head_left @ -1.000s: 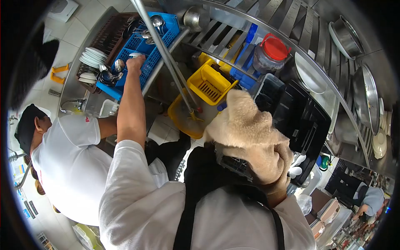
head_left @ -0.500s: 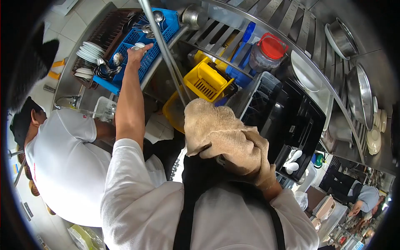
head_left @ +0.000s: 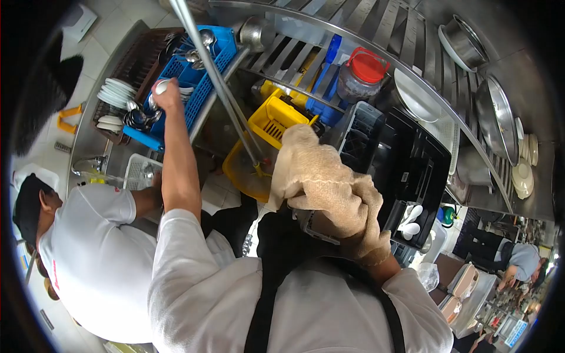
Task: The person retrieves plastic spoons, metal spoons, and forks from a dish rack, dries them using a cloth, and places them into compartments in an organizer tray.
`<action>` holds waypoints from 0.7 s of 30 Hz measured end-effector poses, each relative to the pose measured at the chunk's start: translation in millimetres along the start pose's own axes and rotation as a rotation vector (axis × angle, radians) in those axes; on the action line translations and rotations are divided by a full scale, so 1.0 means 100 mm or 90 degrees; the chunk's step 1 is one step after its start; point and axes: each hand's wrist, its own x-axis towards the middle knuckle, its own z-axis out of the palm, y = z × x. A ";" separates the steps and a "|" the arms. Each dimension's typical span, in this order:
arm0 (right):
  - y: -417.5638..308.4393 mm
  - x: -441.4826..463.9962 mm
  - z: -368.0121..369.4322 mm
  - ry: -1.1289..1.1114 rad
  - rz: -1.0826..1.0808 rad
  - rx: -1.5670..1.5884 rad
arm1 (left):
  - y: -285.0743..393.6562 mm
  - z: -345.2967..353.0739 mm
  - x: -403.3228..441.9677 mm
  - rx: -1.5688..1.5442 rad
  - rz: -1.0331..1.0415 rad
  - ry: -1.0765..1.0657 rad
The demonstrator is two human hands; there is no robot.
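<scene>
My left hand [head_left: 169, 97] is stretched out over the blue cutlery basket [head_left: 218, 66], its fingers closed on a white spoon [head_left: 161, 87], of which only the rounded part shows. Around it in the basket lie metal spoons [head_left: 207, 39] and more white pieces [head_left: 186, 93]. A tan towel [head_left: 323, 176] covers my right hand and forearm, so those fingers are hidden. Just right of the towel stands a black bin [head_left: 432, 170] with white spoons [head_left: 411, 222] in a small compartment.
A co-worker in a white shirt [head_left: 106, 235] bends at the sink on the left, near a white basket [head_left: 141, 170]. White plates [head_left: 116, 93] stand in a brown rack [head_left: 147, 50]. Metal poles [head_left: 215, 76] rise before a yellow bucket [head_left: 241, 170]. Slatted shelves [head_left: 365, 35] hold pans.
My left hand has moved left across the blue basket, now lifting a white spoon from among the white pieces. The towel-covered right arm has shifted slightly. The view has tilted a little.
</scene>
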 end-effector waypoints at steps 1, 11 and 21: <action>-0.02 -0.02 0.00 0.012 -0.006 0.001 | 0.22 -0.04 -0.07 -0.055 -0.024 0.004; -0.35 0.25 0.50 0.022 -0.242 -0.146 | 2.76 -0.22 -2.87 -0.158 0.090 -0.546; -0.68 -0.85 -0.05 0.171 -0.438 -0.462 | 3.10 -0.69 -4.67 -0.268 -0.084 -0.616</action>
